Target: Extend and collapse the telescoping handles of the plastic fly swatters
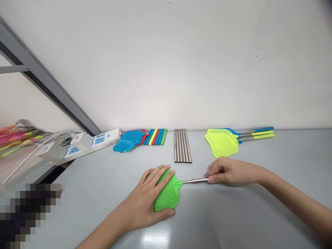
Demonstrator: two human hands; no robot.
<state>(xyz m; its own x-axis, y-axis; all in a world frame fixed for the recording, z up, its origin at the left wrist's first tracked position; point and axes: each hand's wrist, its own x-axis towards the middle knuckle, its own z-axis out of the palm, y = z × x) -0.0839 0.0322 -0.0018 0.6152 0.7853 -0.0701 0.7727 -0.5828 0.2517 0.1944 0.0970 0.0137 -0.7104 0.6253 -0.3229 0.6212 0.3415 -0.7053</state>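
My left hand (147, 199) lies spread over a green fly swatter head (168, 193), pressing it flat on the table. Its fingers reach across the upper edge, and the thumb stretches along the lower edge. A silver telescopic rod (195, 181) runs right from the neck of the head. At the rod's far end, my right hand (223, 171) pinches the metal between thumb and curled fingers. Behind this hand are several fly swatters with grips and rods attached, the nearest being a yellow fly swatter (221, 145).
Metal rods (183, 147) lie side by side near the wall. Left of them are coloured grip sleeves (157, 137) and a stack of blue and red swatter heads (129, 140). A white power strip (103, 138) with plugged-in adapters lines the table's left edge. Colourful packages (20, 138) sit beyond it.
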